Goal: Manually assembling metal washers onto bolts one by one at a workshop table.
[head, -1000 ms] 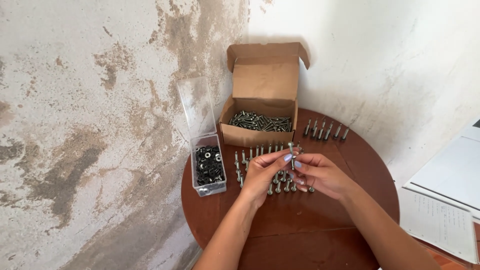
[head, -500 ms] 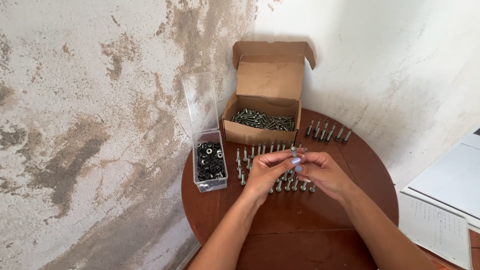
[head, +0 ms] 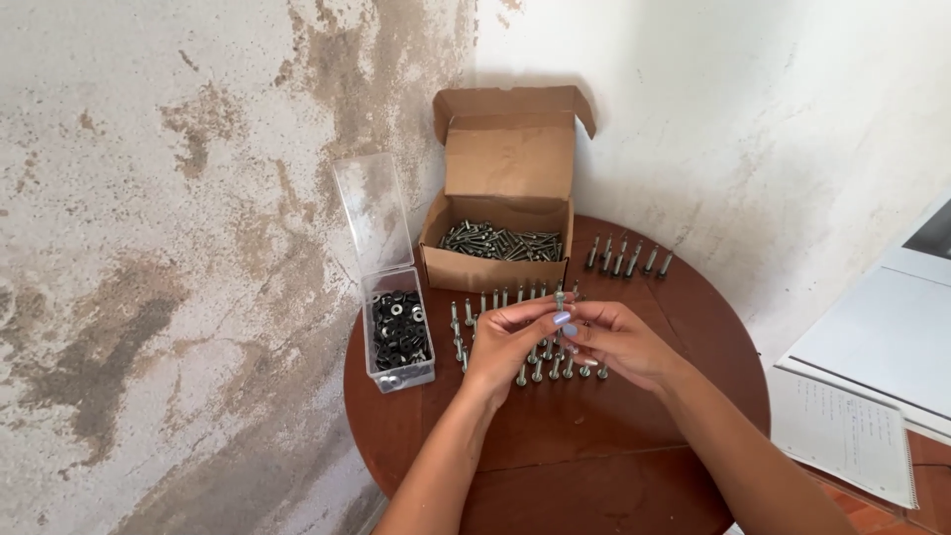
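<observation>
A round brown tabletop (head: 614,466) sits against a peeling wall, with a cardboard box (head: 500,243) of loose bolts at its far edge and a clear box of washers (head: 398,332) at the left edge. Over the middle, the left hand (head: 505,342) and right hand (head: 619,342) pinch one bolt (head: 560,302) upright between their fingertips, above rows of standing bolts (head: 540,369). It looks like something is being fitted onto its shank, which needs steady, fine finger work.

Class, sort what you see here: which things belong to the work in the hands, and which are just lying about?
In use:
left hand
right hand
bolt held between them
standing bolts
cardboard box of bolts
clear box of washers

Lying about:
notebook
white sheet
</observation>
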